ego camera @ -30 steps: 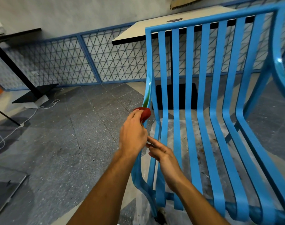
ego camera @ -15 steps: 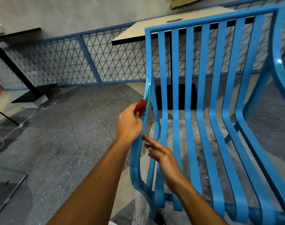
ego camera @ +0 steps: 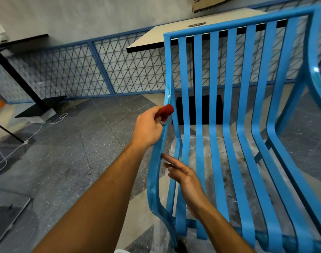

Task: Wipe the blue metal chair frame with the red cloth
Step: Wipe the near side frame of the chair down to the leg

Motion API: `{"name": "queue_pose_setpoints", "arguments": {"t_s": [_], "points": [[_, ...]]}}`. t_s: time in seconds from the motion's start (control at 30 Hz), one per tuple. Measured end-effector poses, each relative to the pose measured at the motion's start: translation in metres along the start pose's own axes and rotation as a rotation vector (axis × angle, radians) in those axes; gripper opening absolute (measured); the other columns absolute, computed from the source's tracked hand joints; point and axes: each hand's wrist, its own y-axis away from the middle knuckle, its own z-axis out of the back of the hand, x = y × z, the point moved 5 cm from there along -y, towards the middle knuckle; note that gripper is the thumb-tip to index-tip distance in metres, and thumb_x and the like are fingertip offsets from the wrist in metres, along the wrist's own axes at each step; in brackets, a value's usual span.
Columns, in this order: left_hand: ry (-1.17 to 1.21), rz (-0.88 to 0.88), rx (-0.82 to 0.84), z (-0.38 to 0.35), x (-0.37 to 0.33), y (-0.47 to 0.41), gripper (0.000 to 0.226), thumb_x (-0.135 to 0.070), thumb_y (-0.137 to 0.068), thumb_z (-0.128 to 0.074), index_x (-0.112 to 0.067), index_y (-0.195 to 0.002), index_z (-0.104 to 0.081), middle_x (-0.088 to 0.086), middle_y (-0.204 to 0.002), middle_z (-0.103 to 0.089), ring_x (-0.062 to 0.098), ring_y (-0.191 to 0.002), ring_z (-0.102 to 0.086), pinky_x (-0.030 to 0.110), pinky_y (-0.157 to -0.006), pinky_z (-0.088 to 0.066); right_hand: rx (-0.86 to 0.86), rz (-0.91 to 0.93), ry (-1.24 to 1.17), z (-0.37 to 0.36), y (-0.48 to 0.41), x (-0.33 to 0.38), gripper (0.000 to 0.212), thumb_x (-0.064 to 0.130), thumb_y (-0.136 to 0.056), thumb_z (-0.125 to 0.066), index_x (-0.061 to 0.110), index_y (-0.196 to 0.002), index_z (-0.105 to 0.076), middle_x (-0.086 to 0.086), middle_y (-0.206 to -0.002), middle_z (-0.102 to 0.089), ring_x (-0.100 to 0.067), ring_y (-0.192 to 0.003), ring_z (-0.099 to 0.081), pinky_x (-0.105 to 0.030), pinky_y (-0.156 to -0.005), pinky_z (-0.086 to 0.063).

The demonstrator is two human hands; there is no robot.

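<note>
Far left edge: black table leg [ego camera: 15, 73] running diagonally down to a dark base plate [ego camera: 40, 108]; white cable [ego camera: 19, 145] trails across the grey speckled floor [ego camera: 68, 157] below it. An orange patch shows at the left border. Along the back, upper left through centre: blue-framed mesh fence [ego camera: 79, 70] against a pale wall.

Centre: left hand [ego camera: 147, 127] clenched around the red cloth [ego camera: 165, 111], which is bunched and pressed against the left side rail of the blue chair frame [ego camera: 231, 114], about mid-height on the backrest. Forearm enters from the lower left.

Just below, right hand [ego camera: 182, 173], fingers released and extended, tips touching or just beside the same side rail; holding nothing. Its forearm crosses in front of the lower slats.

Upper centre: white-topped table [ego camera: 174, 35] stands behind the chair, partly hidden by the slats, its black base [ego camera: 199, 110] visible between them.

Right: curved armrest at the frame's edge. Beneath the seat slats, pale, stained sheeting [ego camera: 227, 161] on the floor.
</note>
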Motion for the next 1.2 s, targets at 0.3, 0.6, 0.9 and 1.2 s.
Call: {"name": "queue_pose_setpoints", "arguments": {"t_s": [0.3,0.6,0.9,1.2], "points": [[-0.120,-0.085,0.137,-0.010,0.012,0.020,0.045,-0.003,-0.099,-0.050,-0.026,-0.137,-0.059,-0.001,-0.136,-0.062,0.018,-0.126,-0.056,0.031,-0.105,-0.044,-0.015,-0.001,-0.006,0.002,0.000,0.000,0.045,0.008,-0.102,-0.045,0.032,-0.135,-0.062,0.015,-0.140,-0.060,0.005,-0.125,-0.054,-0.016,-0.104,-0.043],[-0.162,-0.112,0.418,0.014,0.010,0.042,0.042,-0.003,-0.100,-0.049,-0.029,-0.129,-0.064,-0.011,-0.116,-0.068,0.008,-0.104,-0.062,0.025,-0.093,-0.049,-0.108,0.009,-0.030,0.016,0.000,-0.002,0.040,0.010,-0.103,-0.046,0.033,-0.126,-0.069,0.018,-0.133,-0.063,-0.001,-0.123,-0.059,-0.033,-0.114,-0.042],[-0.007,-0.040,0.130,0.009,0.008,0.008,0.044,-0.003,-0.101,-0.047,-0.028,-0.136,-0.059,-0.004,-0.126,-0.067,0.011,-0.110,-0.058,0.026,-0.091,-0.044,-0.012,0.005,-0.062,0.001,-0.002,-0.003,0.041,0.005,-0.103,-0.044,0.027,-0.132,-0.064,0.012,-0.130,-0.068,-0.002,-0.121,-0.061,-0.021,-0.103,-0.047],[-0.142,-0.104,0.143,-0.002,0.019,0.032,0.045,-0.003,-0.099,-0.051,-0.025,-0.137,-0.059,-0.001,-0.134,-0.063,0.018,-0.123,-0.056,0.038,-0.107,-0.046,-0.032,-0.013,-0.101,0.000,-0.002,-0.006,0.033,0.017,-0.105,-0.045,0.033,-0.129,-0.060,0.019,-0.120,-0.072,0.003,-0.113,-0.064,-0.029,-0.105,-0.045]]}}
